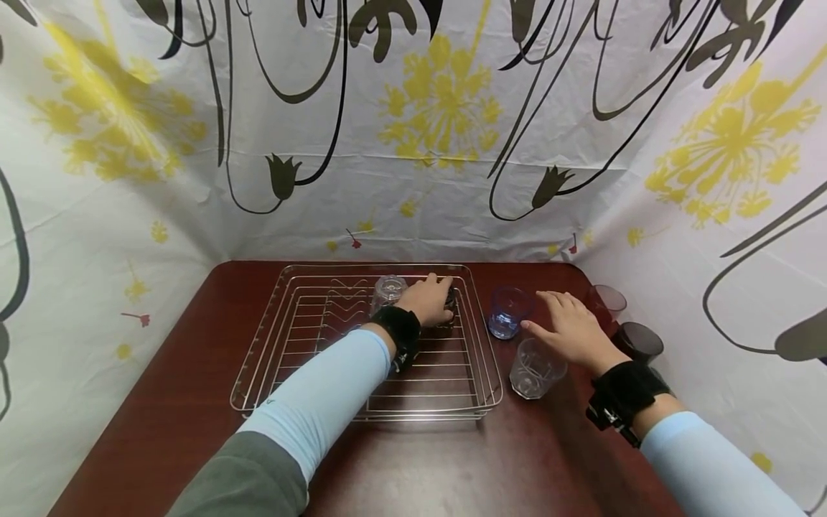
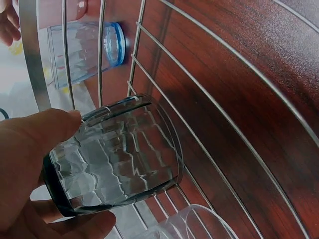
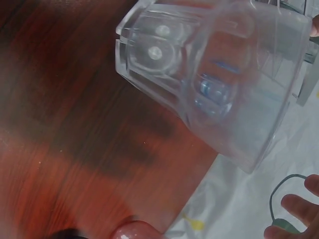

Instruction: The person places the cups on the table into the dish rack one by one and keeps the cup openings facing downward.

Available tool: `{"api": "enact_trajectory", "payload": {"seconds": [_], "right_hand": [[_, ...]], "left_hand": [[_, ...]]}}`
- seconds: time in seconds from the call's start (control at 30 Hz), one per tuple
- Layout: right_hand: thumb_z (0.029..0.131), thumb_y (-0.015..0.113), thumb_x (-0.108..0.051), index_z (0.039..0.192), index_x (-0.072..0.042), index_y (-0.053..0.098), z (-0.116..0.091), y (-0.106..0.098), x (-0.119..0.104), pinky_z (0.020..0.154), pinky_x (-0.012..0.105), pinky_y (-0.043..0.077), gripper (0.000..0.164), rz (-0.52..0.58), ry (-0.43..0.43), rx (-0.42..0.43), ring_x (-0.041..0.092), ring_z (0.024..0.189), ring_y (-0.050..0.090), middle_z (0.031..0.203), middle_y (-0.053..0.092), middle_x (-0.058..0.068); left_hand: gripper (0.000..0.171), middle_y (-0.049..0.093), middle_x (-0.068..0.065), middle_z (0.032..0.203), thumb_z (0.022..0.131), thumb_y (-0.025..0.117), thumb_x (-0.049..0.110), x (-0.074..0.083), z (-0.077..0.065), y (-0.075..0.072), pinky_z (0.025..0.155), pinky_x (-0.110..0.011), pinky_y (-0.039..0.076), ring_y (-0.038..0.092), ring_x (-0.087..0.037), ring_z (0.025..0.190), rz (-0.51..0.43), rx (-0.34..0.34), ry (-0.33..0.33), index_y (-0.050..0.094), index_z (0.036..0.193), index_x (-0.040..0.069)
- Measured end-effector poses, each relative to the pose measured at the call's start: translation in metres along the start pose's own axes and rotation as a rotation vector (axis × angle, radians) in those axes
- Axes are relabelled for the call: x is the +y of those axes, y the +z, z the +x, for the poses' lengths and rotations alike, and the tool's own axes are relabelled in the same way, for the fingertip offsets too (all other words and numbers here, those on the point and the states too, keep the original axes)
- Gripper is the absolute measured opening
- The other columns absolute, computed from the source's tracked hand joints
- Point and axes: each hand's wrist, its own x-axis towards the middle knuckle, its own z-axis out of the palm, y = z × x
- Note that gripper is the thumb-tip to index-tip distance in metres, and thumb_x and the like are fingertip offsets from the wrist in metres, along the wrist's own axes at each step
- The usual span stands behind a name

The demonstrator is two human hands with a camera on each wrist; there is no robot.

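My left hand (image 1: 426,300) grips a dark grey drinking glass (image 2: 119,154) by its base, thumb on one side and fingers on the other. The glass is upside down, its mouth at the wires of a metal rack (image 1: 420,415). Beside it on the rack stands an upturned clear glass (image 1: 389,289). To the right, my right hand (image 1: 575,330) is held above the table with fingers spread and nothing in them. Nearest to it are a blue glass (image 1: 507,316) and a clear faceted glass (image 3: 219,74), both upright.
Past my right hand stand a pinkish glass (image 1: 607,298) and another dark glass (image 1: 639,341), close to the table's right edge. The dark red wooden table (image 1: 413,474) has patterned cloth (image 1: 400,208) hanging at its back and sides.
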Motion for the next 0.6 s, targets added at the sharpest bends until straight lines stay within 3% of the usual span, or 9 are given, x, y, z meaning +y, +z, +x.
{"api": "enact_trajectory", "payload": {"seconds": [0.17, 0.3, 0.43, 0.6], "right_hand": [[0.097, 0.051, -0.061, 0.150, -0.001, 0.038, -0.002, 0.006, 0.001, 0.111, 0.067, 0.027, 0.081, 0.009, -0.003, 0.004, 0.047, 0.141, 0.032, 0.149, 0.042, 0.026], [0.098, 0.052, -0.060, 0.150, 0.000, 0.039, -0.003, 0.009, 0.000, 0.110, 0.068, 0.027, 0.080, 0.007, -0.008, 0.006, 0.048, 0.140, 0.032, 0.149, 0.042, 0.026], [0.098, 0.053, -0.058, 0.150, 0.000, 0.039, -0.005, 0.011, -0.001, 0.110, 0.068, 0.027, 0.079, 0.011, -0.017, 0.009, 0.047, 0.140, 0.033, 0.149, 0.042, 0.026], [0.098, 0.053, -0.058, 0.150, -0.001, 0.038, -0.014, 0.011, -0.004, 0.106, 0.073, 0.028, 0.078, 0.005, -0.033, 0.006, 0.048, 0.139, 0.034, 0.149, 0.041, 0.026]], "left_hand": [[0.083, 0.012, -0.015, 0.168, 0.098, 0.061, 0.045, 0.006, -0.013, -0.006, 0.104, -0.049, 0.048, 0.035, -0.040, 0.145, 0.011, 0.000, -0.001, 0.013, 0.163, 0.025], [0.082, 0.006, -0.014, 0.169, 0.099, 0.059, 0.046, 0.013, -0.025, -0.018, 0.105, -0.047, 0.047, 0.029, -0.040, 0.148, 0.079, 0.039, 0.030, 0.011, 0.163, 0.028], [0.079, 0.011, -0.012, 0.169, 0.099, 0.055, 0.052, 0.017, -0.036, -0.028, 0.116, -0.049, 0.035, 0.030, -0.036, 0.148, 0.147, 0.083, 0.065, 0.015, 0.162, 0.027], [0.073, 0.026, -0.008, 0.165, 0.099, 0.048, 0.059, 0.022, -0.057, -0.038, 0.118, -0.050, 0.031, 0.035, -0.031, 0.146, 0.140, 0.161, 0.111, 0.025, 0.160, 0.026]]}}
